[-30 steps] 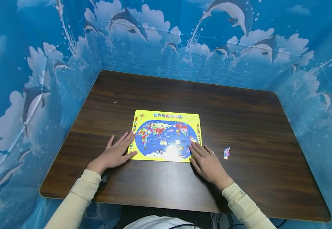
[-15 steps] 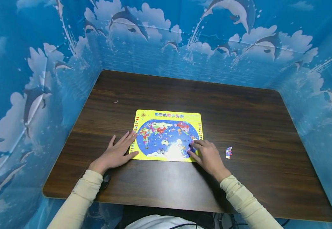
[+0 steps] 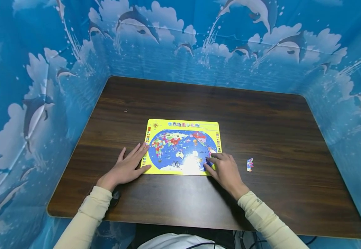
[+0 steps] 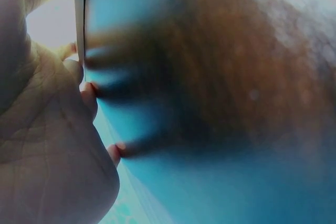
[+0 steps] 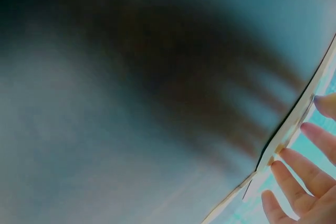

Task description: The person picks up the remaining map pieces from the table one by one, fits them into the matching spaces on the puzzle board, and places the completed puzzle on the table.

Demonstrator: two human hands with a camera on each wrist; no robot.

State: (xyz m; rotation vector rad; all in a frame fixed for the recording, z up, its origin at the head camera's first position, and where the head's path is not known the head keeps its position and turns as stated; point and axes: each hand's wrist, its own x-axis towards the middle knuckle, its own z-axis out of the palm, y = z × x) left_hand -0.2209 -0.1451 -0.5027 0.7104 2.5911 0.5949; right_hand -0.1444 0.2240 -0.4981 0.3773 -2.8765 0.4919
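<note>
A yellow-bordered world map jigsaw puzzle (image 3: pixel 180 122) lies flat on the table, its blue oval filled with coloured continents. My left hand (image 3: pixel 125 167) is spread flat at its left edge, fingertips and thumb resting on the yellow border. In the left wrist view the palm (image 4: pixel 47 124) shows beside the board's thin edge (image 4: pixel 80 19). At the puzzle's lower right, my right hand (image 3: pixel 227 171) has bent fingers, with thumb and index finger pinching a small puzzle piece, mostly hidden. The right wrist view shows the fingertips (image 5: pixel 286 153) against the board's edge. Another loose puzzle piece (image 3: pixel 250 164) lies to the right.
The dark wood table (image 3: pixel 277 138) is enclosed by blue dolphin-print curtains (image 3: pixel 155 65). A black mouse-like object (image 3: pixel 115 197) sits under the left wrist. A small pale curved scrap (image 3: pixel 125 110) lies at back left. Cables (image 3: pixel 255 240) hang by the front edge.
My right hand's fingers go from lying flat on the puzzle's right side to bent, with the thumb drawn towards the index finger. The left hand stays in place. The loose piece has not moved.
</note>
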